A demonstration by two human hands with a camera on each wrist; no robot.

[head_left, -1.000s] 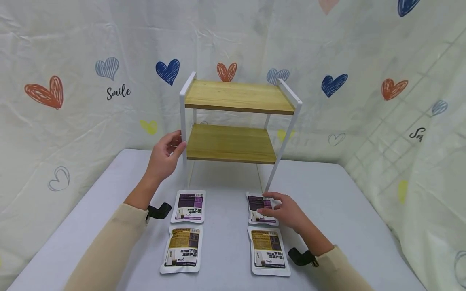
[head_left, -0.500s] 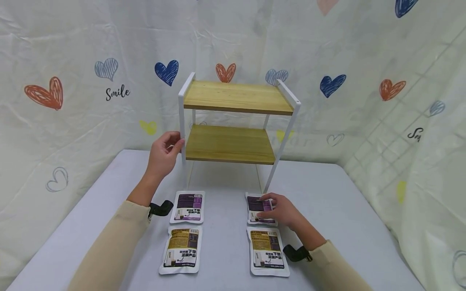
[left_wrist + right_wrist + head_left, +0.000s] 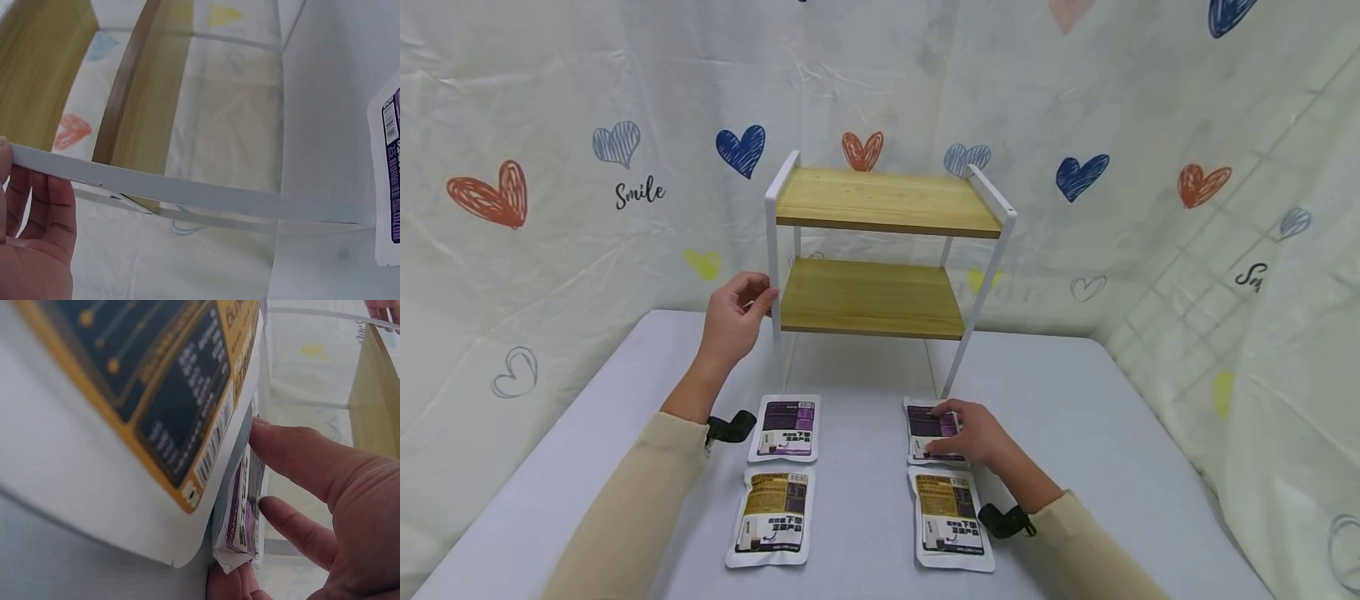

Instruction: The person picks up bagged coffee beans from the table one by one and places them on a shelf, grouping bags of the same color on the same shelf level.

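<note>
both hands are clamped on something: by the right hand (image 3: 981, 435), the right purple pouch (image 3: 922, 427) is gripped at the white table (image 3: 865, 483), though whether it is lifted cannot be told. thumb and forefinger are shown on its face by the head view; other fingers, tucked at its edge, are shown only by the right wrist view. by the left hand (image 3: 732, 321), the left post (image 3: 772, 242) of the two-shelf rack (image 3: 872, 300) is pinched; its fingers behind the post are revealed by the left wrist view. farther out, the left purple pouch (image 3: 785, 429), left gold pouch (image 3: 771, 517) and right gold pouch (image 3: 952, 521) are laid flat before the rack.
</note>
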